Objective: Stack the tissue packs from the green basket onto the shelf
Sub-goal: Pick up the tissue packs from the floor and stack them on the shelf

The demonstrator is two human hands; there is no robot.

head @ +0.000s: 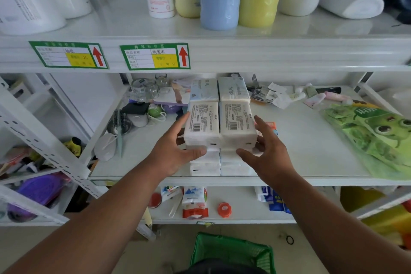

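Now both open: left hand [178,153], right hand [265,153] flanking top tissue packs [219,124] at shelf [311,151] front edge, fingertips touching.

On the middle shelf [300,140], tissue packs sit in 2 front stacks, topped by 2 barcode-up packs [219,123], with 2 more packs [219,89] behind. 2 hands, 1 green basket [233,251], 2 green price labels [111,55].
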